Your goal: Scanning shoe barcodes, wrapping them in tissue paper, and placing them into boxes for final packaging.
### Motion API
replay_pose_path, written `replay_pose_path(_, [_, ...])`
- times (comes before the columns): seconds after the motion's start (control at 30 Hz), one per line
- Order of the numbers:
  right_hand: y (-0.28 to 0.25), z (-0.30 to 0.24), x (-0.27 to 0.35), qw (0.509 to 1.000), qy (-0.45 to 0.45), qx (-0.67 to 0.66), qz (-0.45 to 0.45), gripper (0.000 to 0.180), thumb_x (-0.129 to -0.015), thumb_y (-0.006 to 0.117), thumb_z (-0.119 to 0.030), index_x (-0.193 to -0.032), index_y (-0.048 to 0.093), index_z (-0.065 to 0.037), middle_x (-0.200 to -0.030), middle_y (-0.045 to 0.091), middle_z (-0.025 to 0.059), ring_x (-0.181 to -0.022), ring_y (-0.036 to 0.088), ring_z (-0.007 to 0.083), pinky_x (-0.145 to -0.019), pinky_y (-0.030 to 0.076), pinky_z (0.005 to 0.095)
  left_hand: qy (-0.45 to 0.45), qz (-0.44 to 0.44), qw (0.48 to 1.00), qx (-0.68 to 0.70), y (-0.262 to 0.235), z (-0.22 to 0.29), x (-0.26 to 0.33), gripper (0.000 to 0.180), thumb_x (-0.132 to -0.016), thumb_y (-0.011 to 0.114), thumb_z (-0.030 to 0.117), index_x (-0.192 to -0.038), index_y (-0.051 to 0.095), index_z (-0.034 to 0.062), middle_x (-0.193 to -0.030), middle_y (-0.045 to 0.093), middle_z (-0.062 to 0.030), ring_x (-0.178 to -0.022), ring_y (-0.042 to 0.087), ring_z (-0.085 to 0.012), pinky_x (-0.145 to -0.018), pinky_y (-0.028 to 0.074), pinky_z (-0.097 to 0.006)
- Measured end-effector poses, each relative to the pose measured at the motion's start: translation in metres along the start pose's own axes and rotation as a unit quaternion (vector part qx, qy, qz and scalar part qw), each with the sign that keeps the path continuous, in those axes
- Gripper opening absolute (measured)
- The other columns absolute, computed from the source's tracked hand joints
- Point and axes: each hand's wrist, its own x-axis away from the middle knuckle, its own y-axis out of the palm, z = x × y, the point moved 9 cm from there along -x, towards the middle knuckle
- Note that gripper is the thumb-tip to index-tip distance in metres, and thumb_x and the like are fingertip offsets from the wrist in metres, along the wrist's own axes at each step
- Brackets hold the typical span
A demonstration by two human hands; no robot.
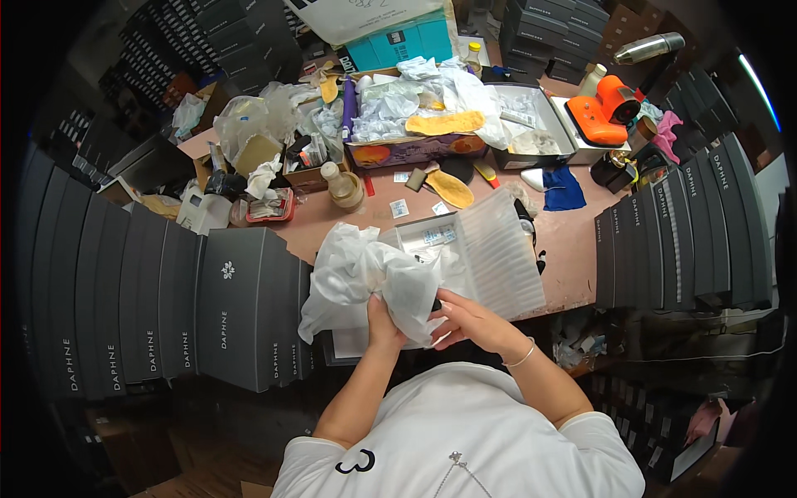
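Observation:
My left hand (384, 325) is closed round the lower side of a bundle of crumpled white tissue paper (349, 261). The bundle hangs over an open shoebox; what the paper wraps is mostly hidden. My right hand (471, 324) has its bent fingers at the paper's right edge, by a small dark part that I cannot make out. Beneath, the shoebox's white inside (411, 238) shows a small printed packet (438, 236) and more white paper. A ribbed translucent packing sheet (505, 253) lies over the box's right side.
Dark grey shoeboxes (237, 307) line the left, and another row (664, 236) stands right. Behind are a glass bottle (342, 187), a yellow insole (450, 189), a paper-filled carton (415, 153), a blue cloth (564, 189) and an orange device (599, 112) on the pink table (573, 257).

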Motion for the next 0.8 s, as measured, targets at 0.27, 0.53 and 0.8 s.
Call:
replay_pose_path(0.27, [-0.001, 0.025, -0.007, 0.999, -0.047, 0.021, 0.013, 0.054, -0.089, 0.056, -0.015, -0.138, 0.038, -0.001, -0.128, 0.051, 0.0106, -0.11, 0.055, 0.0185, -0.089, 0.048, 0.0313, 0.194, 0.051, 0.873, -0.445, 0.005, 0.029, 0.032, 0.045, -0.093, 0.059, 0.026, -0.126, 0.047, -0.002, -0.12, 0.055, -0.0141, -0.112, 0.053, -0.0208, -0.099, 0.041, -0.038])
replay_pose_path(0.53, [-0.031, 0.008, -0.002, 0.979, -0.16, 0.108, -0.069, 0.061, -0.086, 0.064, -0.014, -0.139, 0.038, -0.002, -0.13, 0.05, 0.0105, -0.121, 0.044, 0.0165, -0.103, 0.035, 0.0312, 0.154, -0.078, 0.959, -0.223, -0.031, 0.066, -0.009, 0.044, -0.096, 0.05, 0.038, -0.127, 0.046, 0.0065, -0.123, 0.055, -0.0082, -0.113, 0.053, -0.0226, -0.095, 0.044, -0.035])
replay_pose_path(0.8, [-0.112, 0.012, -0.006, 0.973, -0.068, 0.18, 0.131, 0.067, -0.089, 0.061, -0.019, -0.143, 0.026, -0.003, -0.081, 0.06, 0.007, -0.054, 0.056, 0.0117, -0.046, 0.045, 0.0249, 0.336, 0.1, 0.928, -0.128, 0.07, 0.183, 0.011, 0.036, -0.1, 0.042, 0.034, -0.094, 0.054, 0.0007, -0.095, 0.061, -0.0126, -0.095, 0.059, -0.0232, -0.096, 0.046, -0.038])
